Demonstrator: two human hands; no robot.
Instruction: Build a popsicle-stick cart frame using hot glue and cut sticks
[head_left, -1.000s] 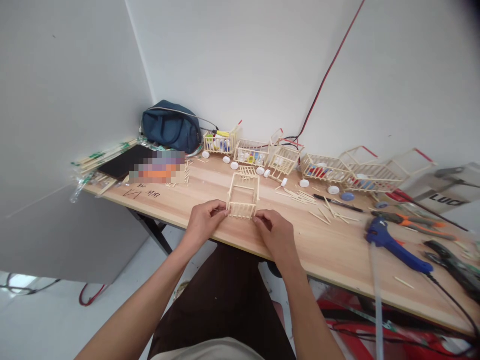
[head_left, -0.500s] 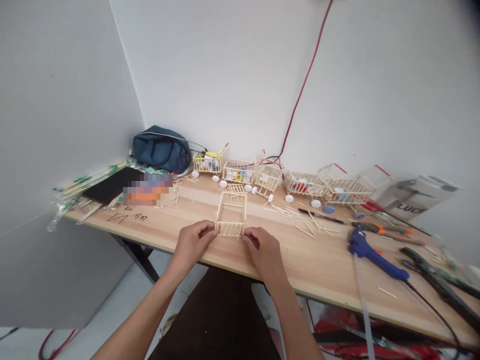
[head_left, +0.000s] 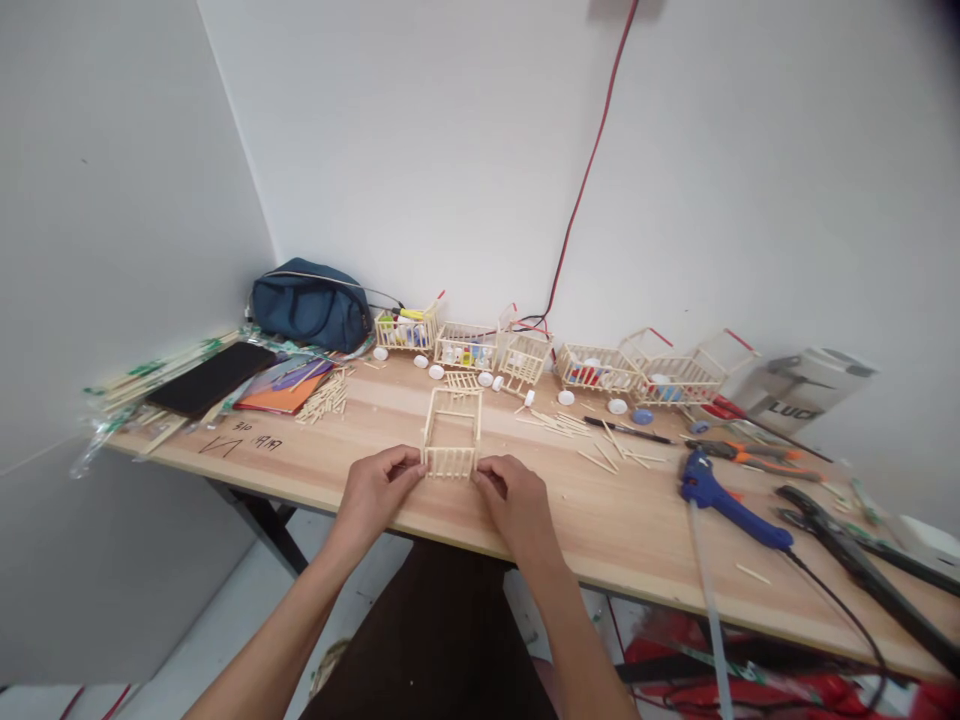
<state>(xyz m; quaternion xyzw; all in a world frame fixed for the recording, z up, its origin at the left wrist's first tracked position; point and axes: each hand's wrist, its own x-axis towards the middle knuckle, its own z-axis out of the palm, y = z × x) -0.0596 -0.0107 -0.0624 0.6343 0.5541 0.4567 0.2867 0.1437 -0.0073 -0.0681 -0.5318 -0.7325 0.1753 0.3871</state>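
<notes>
Right now the left hand (head_left: pixel 375 492) and the right hand (head_left: pixel 512 500) each pinch a near corner of a small stick frame (head_left: pixel 452 432), an open box of thin pale sticks that rests on the wooden surface (head_left: pixel 615 520) directly between and just beyond the fingertips. Both hands are curled, fingers closed on the frame's near railing, one at each end. Beyond the frame, along the wall, stands a row of finished stick carts (head_left: pixel 525 355), some with red handles and white wheels, several loaded with small coloured things. Far off to the left of the left hand lie a blue bag (head_left: pixel 307 305), a black pad (head_left: pixel 210 378) and a heap of loose sticks (head_left: pixel 324 397). To the right of the right hand, well apart, lie scattered sticks (head_left: pixel 607 447), a blue glue gun (head_left: pixel 727 500) and orange-handled pliers (head_left: pixel 757 457).
</notes>
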